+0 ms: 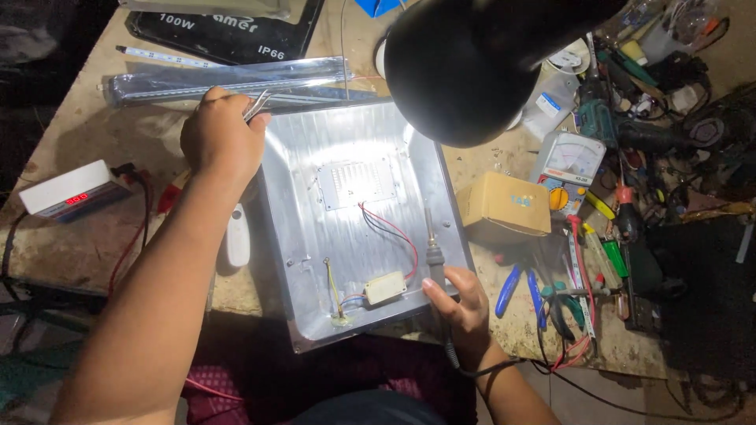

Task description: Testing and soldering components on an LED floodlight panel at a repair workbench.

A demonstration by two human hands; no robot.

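Observation:
A shallow aluminium tray-like housing [299, 260] lies in front of me, tilted slightly. A white LED panel [356, 182] sits in its middle, with red and black wires [394, 232] running to a small white box [385, 288] near the front rim. My left hand [222, 138] rests at the housing's far left corner, shut on slim metal tweezers [257, 104]. My right hand [461, 303] grips a soldering iron [434, 252] at the housing's right rim, tip pointing away from me. A black lamp head [480, 67] hangs above and hides the far right corner.
A cardboard box [504, 206] and an analogue multimeter [568, 161] sit to the right, among blue-handled pliers [520, 287], screwdrivers and cables. A white power supply with red digits [69, 190] stands at left. Long wrapped strips [228, 79] lie at the back.

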